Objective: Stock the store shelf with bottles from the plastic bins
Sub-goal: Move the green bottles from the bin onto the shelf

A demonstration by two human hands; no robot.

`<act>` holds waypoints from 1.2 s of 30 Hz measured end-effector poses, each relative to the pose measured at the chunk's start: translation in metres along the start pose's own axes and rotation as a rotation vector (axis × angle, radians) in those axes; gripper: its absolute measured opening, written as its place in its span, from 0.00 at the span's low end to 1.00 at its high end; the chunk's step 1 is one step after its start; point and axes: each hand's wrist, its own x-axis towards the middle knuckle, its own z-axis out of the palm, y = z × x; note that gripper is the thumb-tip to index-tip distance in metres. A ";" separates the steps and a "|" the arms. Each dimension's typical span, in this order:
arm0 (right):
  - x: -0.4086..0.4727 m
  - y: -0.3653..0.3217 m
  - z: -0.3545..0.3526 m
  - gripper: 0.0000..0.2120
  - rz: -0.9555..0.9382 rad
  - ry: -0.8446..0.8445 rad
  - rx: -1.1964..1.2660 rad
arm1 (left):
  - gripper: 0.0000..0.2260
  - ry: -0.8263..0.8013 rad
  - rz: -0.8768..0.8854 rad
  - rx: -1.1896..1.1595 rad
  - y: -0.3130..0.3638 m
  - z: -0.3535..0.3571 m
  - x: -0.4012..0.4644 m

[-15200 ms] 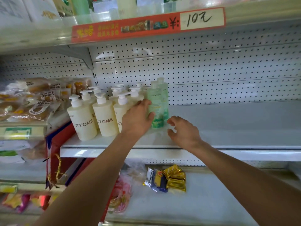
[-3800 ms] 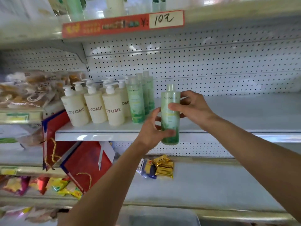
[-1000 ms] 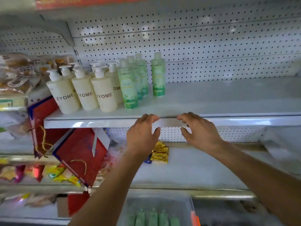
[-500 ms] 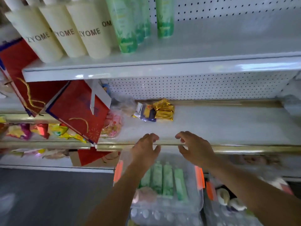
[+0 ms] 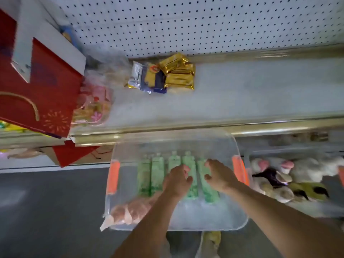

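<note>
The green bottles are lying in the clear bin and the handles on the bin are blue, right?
Not quite. The head view shows the clear bin's handles are orange, not blue. The green bottles do lie in it.

No readable text, brand, number or sign could be made out. The labels on the green bottles (image 5: 189, 175) lying in the clear plastic bin (image 5: 240, 216) were blurred past reading. Printing was seen on the blue and silver packet (image 5: 147, 79) and the gold packets (image 5: 178, 73) near the back edge of the lower shelf (image 5: 260, 94), but no letters could be told apart. Only a gold firework pattern, not lettering, was shown on the red gift bag (image 5: 46, 94) at the shelf's left end.
</note>
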 end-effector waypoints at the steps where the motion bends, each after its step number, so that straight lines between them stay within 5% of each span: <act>1: 0.008 0.003 0.005 0.20 0.020 -0.014 -0.004 | 0.12 -0.034 0.003 -0.013 -0.001 0.014 0.005; 9: 0.062 0.009 0.029 0.20 0.115 0.025 -0.015 | 0.20 -0.258 -0.068 0.099 0.002 0.093 0.028; 18: 0.088 0.018 0.055 0.35 0.246 -0.034 0.098 | 0.30 -0.327 -0.156 0.048 0.021 0.123 0.049; 25: 0.076 0.013 0.035 0.30 0.221 -0.038 0.130 | 0.28 -0.356 -0.366 -0.462 0.011 0.100 0.042; 30: 0.053 0.004 0.006 0.37 0.262 0.002 0.423 | 0.28 -0.395 -0.422 -0.732 0.007 0.069 0.025; 36: 0.016 -0.010 -0.031 0.15 0.235 -0.009 0.936 | 0.28 -0.409 -0.323 -0.851 0.005 0.010 -0.009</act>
